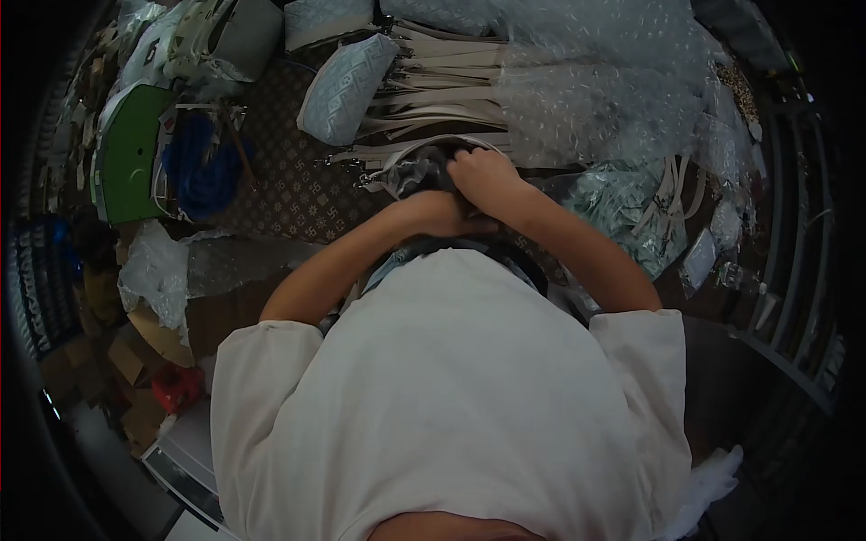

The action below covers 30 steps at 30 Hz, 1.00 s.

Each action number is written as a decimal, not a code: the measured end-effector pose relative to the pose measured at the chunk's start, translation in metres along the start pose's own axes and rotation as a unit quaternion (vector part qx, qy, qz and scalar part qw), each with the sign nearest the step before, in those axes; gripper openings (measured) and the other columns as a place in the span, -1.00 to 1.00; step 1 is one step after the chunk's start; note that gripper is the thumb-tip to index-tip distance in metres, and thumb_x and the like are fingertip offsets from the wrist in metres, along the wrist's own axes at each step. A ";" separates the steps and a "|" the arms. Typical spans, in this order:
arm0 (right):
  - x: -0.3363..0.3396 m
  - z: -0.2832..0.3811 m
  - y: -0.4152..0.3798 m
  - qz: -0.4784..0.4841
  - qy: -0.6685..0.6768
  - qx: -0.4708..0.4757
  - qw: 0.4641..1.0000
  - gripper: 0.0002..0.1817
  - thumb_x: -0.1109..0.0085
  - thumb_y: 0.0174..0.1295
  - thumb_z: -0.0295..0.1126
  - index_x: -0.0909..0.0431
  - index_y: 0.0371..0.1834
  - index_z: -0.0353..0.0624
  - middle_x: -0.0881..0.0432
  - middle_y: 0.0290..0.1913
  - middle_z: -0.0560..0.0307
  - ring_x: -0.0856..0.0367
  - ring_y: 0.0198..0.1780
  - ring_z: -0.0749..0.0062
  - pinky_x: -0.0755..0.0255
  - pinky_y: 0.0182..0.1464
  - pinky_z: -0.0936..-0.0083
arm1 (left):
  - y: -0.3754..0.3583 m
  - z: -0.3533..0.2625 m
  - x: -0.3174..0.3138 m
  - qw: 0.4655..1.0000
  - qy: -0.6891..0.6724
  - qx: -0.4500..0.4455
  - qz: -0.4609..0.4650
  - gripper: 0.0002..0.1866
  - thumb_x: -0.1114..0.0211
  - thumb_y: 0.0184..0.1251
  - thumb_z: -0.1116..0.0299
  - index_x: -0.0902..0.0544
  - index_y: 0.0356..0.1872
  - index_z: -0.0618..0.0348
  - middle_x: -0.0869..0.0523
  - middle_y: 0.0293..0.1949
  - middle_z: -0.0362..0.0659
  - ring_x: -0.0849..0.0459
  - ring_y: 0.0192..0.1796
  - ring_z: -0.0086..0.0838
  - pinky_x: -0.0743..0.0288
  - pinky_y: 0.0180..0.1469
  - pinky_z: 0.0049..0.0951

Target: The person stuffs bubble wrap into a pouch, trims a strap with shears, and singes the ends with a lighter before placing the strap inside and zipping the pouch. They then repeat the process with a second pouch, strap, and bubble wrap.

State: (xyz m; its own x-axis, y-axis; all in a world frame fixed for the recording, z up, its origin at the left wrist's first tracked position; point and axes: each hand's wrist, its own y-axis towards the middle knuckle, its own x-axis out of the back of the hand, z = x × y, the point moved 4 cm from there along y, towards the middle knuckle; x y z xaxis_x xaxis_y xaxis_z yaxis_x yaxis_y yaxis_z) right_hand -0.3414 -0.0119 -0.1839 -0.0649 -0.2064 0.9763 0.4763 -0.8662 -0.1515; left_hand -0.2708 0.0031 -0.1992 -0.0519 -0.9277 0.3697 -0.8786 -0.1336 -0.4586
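Observation:
A small pale bag (394,171) lies close to my body, its mouth open on a dark lining with crumpled clear plastic (422,173) inside. At the far rim of the opening, my right hand (487,178) has curled fingers gripping the bag's edge. My left hand (444,214) is closed around the near side of the bag, just below the right one; its fingertips are partly hidden. Metal clasps show at the bag's left end. Just beyond it lie rows of beige straps (451,86) with metal hooks.
Quilted pale-blue pouches (347,88) lie past the brown patterned table cover (280,180). Bubble wrap (604,90) spreads at the back right, near crumpled clear bags (622,212). At left stand a green bag (135,153) and a blue bundle (200,167). Metal rails (798,234) edge the right side.

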 end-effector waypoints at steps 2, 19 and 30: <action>-0.003 -0.006 -0.009 -0.035 0.006 0.031 0.999 -0.88 -0.05 -0.04 -0.46 -0.54 -0.41 -0.13 -0.55 -0.37 0.07 -0.59 -0.32 0.23 -0.48 -0.28 0.36 | -0.043 -0.023 0.011 0.983 0.155 0.066 -0.071 -0.53 -0.18 0.17 0.09 -0.48 -0.01 0.21 -0.56 -0.09 0.01 -0.51 -0.02 -0.22 -0.38 0.00 -0.36; 0.019 0.015 -0.014 -0.092 0.120 0.071 0.986 -0.91 -0.06 -0.06 -0.45 -0.56 -0.50 -0.18 -0.54 -0.36 0.05 -0.57 -0.19 0.23 -0.46 -0.23 0.39 | -0.081 -0.033 0.006 0.818 0.465 -0.098 -0.324 -0.85 -0.12 -0.05 0.41 -0.59 -0.48 0.27 -0.48 -0.35 -0.09 -0.44 -0.21 -0.34 -0.37 -0.14 -0.45; 0.052 0.013 0.001 -0.027 0.134 0.114 0.984 -0.93 -0.02 -0.02 -0.45 -0.50 -0.51 -0.18 -0.54 -0.48 0.04 -0.57 -0.38 0.09 -0.45 -0.32 0.26 | -0.050 0.022 -0.022 0.925 0.344 0.032 -0.160 -0.84 -0.08 0.02 0.37 -0.56 -0.41 0.18 -0.54 -0.44 -0.09 -0.55 -0.24 -0.33 -0.47 -0.30 -0.42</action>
State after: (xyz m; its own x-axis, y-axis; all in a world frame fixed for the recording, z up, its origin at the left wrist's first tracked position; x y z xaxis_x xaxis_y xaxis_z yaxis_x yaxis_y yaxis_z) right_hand -0.3329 -0.0178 -0.1313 -0.3099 -0.3031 0.9012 0.6487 -0.7603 -0.0327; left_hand -0.2152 0.0229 -0.2021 -0.1021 -0.3991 0.9112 -0.8725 -0.4040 -0.2747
